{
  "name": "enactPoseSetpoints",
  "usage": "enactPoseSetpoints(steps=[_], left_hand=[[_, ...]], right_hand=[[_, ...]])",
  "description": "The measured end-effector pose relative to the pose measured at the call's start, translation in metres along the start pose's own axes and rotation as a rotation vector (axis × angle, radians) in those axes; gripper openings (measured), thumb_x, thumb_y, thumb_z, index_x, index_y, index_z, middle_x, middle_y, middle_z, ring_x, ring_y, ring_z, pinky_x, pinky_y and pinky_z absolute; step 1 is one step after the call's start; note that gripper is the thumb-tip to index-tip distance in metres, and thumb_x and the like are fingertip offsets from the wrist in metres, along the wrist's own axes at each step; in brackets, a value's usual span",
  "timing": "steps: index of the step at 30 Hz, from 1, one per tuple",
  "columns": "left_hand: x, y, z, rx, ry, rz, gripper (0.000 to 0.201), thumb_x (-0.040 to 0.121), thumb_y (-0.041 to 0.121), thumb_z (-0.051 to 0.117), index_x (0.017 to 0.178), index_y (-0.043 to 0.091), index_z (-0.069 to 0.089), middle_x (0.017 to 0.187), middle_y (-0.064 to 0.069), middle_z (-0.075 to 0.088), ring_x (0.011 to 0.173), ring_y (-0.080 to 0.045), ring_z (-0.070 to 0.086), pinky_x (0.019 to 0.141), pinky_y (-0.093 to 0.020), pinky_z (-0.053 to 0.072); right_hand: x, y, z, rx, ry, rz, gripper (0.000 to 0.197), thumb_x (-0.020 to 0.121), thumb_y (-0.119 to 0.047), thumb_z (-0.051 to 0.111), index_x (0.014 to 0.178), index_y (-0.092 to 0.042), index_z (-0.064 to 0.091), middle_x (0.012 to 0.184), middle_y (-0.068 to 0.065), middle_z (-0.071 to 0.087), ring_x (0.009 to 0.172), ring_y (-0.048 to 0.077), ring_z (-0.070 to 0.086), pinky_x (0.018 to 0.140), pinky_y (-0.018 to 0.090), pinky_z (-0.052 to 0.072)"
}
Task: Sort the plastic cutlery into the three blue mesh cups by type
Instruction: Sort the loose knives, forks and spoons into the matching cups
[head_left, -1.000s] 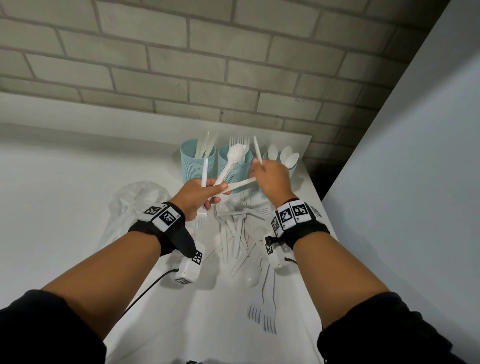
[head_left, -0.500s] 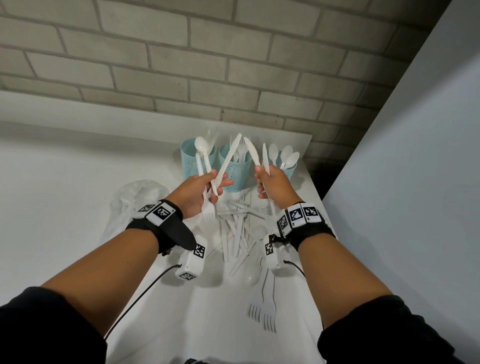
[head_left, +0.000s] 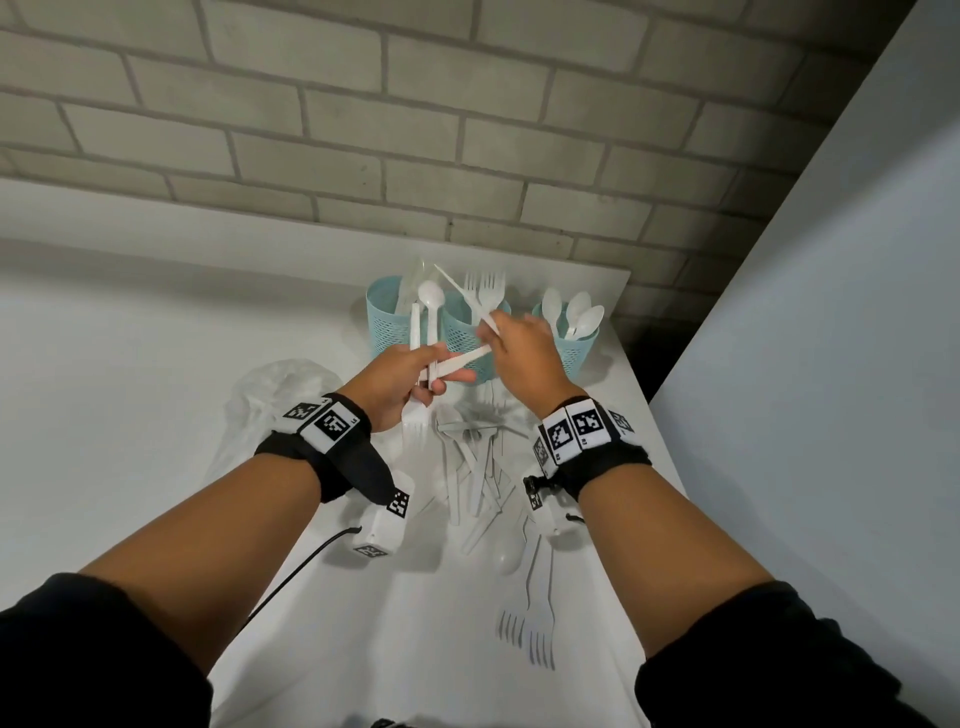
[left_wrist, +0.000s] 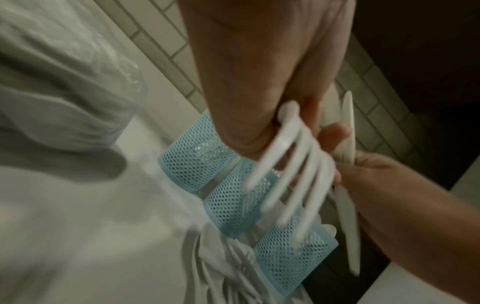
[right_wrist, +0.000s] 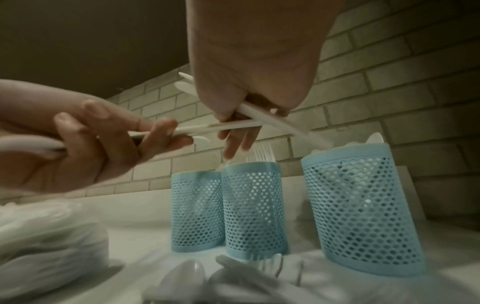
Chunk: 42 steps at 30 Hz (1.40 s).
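Three blue mesh cups stand in a row at the back of the table: the left cup (head_left: 387, 325), the middle cup (head_left: 460, 335) with forks in it, the right cup (head_left: 576, 353) with spoons. My left hand (head_left: 434, 376) grips a white fork (head_left: 415, 426) with tines down, a spoon (head_left: 431, 299) with its bowl up, and a knife (head_left: 467, 358) pointing right. My right hand (head_left: 493, 335) grips another knife (head_left: 462, 296) slanting up-left, and its fingers meet the tip of the left hand's knife. In the left wrist view the fork tines (left_wrist: 285, 174) are blurred.
A loose pile of white cutlery (head_left: 478, 467) lies under and between my wrists. A spoon (head_left: 511, 556) and two forks (head_left: 530, 618) lie nearer the front. A crumpled clear plastic bag (head_left: 280, 395) sits left. A brick wall stands behind, a white panel on the right.
The left hand's knife has tipped from upright to pointing right. My right hand has moved left to meet its tip, and its own knife now slants up-left.
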<state>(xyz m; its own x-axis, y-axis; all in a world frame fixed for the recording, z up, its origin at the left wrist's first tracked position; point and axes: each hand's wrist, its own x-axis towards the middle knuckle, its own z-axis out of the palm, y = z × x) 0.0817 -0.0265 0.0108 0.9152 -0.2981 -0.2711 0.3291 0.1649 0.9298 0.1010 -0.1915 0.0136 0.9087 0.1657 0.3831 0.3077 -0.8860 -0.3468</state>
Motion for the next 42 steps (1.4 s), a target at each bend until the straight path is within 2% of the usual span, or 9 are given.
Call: enactPoseSetpoints(steps=[4,9,14,18,24,28,32,35,42], left_hand=[[-0.005,0.005,-0.008,0.061,0.050,0.062,0.031,0.100,0.026,0.039,0.099,0.007,0.064,0.076,-0.011,0.074,0.043,-0.006,0.047,0.037,-0.011,0.030],[-0.008,0.013,-0.016,-0.073,0.107,0.142,0.033,0.101,0.028,0.036,0.109,0.006,0.059,0.078,-0.013,0.073,0.051,-0.016,0.065,0.043,-0.015,0.043],[-0.010,0.018,-0.028,-0.228,0.155,0.167,0.022,0.099,0.015,0.041,0.104,0.000,0.057,0.094,-0.018,0.067,0.062,-0.019,0.071,0.059,-0.021,0.058],[-0.005,0.011,-0.037,-0.269,0.164,0.122,0.014,0.097,0.009,0.045,0.100,0.002,0.057,0.087,-0.012,0.071,0.066,-0.012,0.071,0.065,-0.021,0.057],[-0.002,0.011,-0.046,-0.284,0.180,0.104,0.035,0.096,-0.003,0.037,0.124,0.018,0.041,0.085,-0.010,0.061,0.051,-0.008,0.057,0.046,-0.017,0.045],[0.002,0.012,-0.050,-0.302,0.201,0.082,0.033,0.098,0.004,0.035,0.126,0.017,0.046,0.073,-0.004,0.050,0.046,-0.006,0.039,0.039,-0.015,0.029],[0.005,0.011,-0.055,-0.242,0.195,0.073,0.028,0.102,0.028,0.035,0.119,0.016,0.054,0.071,0.001,0.045,0.046,-0.005,0.033,0.040,-0.015,0.025],[0.008,0.008,-0.059,-0.234,0.177,0.052,0.036,0.100,0.037,0.035,0.120,0.015,0.056,0.071,0.003,0.047,0.050,-0.005,0.033,0.042,-0.015,0.026],[0.011,0.004,-0.054,-0.230,0.182,0.050,0.031,0.100,0.030,0.039,0.106,0.012,0.063,0.074,0.004,0.054,0.053,-0.005,0.038,0.042,-0.015,0.031]], right_hand=[[-0.003,-0.003,0.003,0.009,-0.138,0.015,0.030,0.100,-0.029,0.037,0.100,-0.009,0.058,0.084,0.012,0.066,0.078,0.031,0.061,0.072,0.038,0.049],[0.008,-0.007,0.010,0.439,-0.164,0.181,0.042,0.097,-0.044,0.038,0.082,-0.013,0.061,0.065,-0.002,0.055,0.065,0.018,0.054,0.069,0.034,0.046],[0.025,-0.016,0.013,0.577,-0.222,0.135,0.022,0.092,-0.039,0.054,0.091,-0.019,0.060,0.068,-0.012,0.054,0.061,-0.001,0.051,0.059,0.016,0.040],[0.056,-0.027,0.015,0.876,-0.059,0.352,0.030,0.097,-0.023,0.045,0.072,-0.013,0.058,0.048,-0.003,0.049,0.043,0.008,0.046,0.050,0.023,0.037],[0.108,-0.059,0.013,1.453,0.149,0.374,0.020,0.100,-0.017,0.040,0.089,-0.019,0.056,0.057,-0.004,0.058,0.052,0.008,0.059,0.055,0.020,0.047],[0.128,-0.075,0.028,1.314,0.272,0.321,0.024,0.100,-0.017,0.039,0.081,-0.016,0.053,0.061,-0.002,0.042,0.053,0.010,0.040,0.053,0.019,0.038],[0.131,-0.069,0.054,1.083,0.186,0.330,0.022,0.099,-0.017,0.043,0.081,-0.018,0.056,0.066,-0.002,0.050,0.061,0.009,0.049,0.064,0.020,0.042],[0.129,-0.060,0.066,1.059,0.099,0.375,0.009,0.095,-0.012,0.049,0.097,-0.008,0.057,0.080,0.004,0.058,0.074,0.014,0.056,0.071,0.020,0.045],[0.122,-0.060,0.043,0.828,0.177,0.289,0.041,0.088,-0.010,0.061,0.128,-0.011,0.050,0.134,0.004,0.052,0.124,0.015,0.047,0.092,0.011,0.033]])
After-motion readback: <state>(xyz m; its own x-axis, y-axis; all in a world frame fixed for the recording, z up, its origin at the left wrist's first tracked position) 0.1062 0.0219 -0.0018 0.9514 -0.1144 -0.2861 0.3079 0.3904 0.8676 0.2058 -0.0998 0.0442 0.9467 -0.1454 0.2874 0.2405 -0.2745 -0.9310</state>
